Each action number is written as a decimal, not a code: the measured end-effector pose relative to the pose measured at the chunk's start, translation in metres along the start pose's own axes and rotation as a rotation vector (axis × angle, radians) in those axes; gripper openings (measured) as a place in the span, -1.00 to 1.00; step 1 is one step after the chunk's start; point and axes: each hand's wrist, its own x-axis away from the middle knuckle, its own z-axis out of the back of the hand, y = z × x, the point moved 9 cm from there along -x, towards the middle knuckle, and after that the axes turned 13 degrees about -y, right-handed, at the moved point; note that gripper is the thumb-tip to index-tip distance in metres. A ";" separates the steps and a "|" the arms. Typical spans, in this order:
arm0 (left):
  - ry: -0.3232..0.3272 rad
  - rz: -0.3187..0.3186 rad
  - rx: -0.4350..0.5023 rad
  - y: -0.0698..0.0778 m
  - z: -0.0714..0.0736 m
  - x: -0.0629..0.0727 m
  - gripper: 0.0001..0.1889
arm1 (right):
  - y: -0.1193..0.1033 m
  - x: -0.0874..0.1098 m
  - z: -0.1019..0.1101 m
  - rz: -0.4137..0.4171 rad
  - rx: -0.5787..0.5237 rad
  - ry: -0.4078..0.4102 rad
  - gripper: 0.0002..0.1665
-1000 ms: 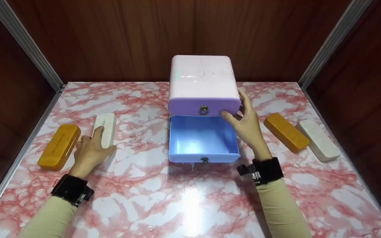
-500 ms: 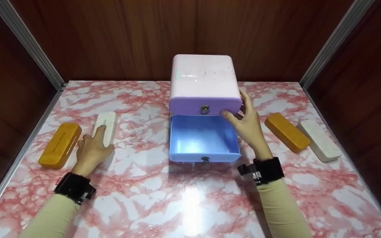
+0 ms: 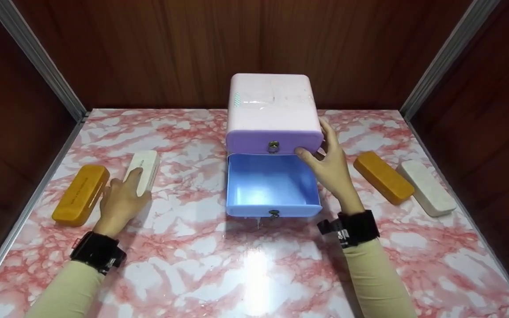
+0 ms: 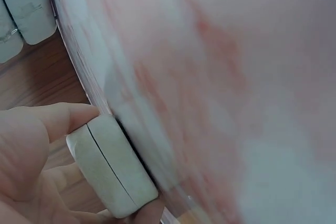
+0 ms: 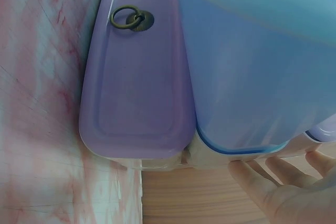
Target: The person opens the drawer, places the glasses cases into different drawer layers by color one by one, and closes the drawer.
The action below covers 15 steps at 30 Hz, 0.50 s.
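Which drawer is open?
The blue drawer, in the middle: it's pulled out, so you can see inside. The top purple drawer and bottom purple drawer are pushed in.

4 cases [image 3: 147,163], prob. 3 drwrs [image 3: 274,210]

Left hand [image 3: 123,198] pinching, right hand [image 3: 334,168] gripping

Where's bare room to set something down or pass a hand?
Free tabletop lies between the left white case and blue drawer, and in front of that drawer, whose floor looks bare. Crowded: where the left hand grips that case beside the left orange case, and where the right hand holds the cabinet near the right orange case and right white case.
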 end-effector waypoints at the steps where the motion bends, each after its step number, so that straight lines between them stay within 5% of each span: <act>1: 0.001 -0.007 -0.002 0.002 0.001 0.001 -0.30 | 0.000 0.000 0.000 0.000 0.001 0.001 0.06; 7: 0.004 -0.053 0.000 0.020 0.007 0.008 -0.29 | 0.000 -0.001 0.001 0.001 0.001 -0.003 0.07; 15: 0.003 -0.128 0.017 0.061 0.020 0.025 -0.27 | 0.000 0.000 0.000 0.004 -0.010 0.001 0.07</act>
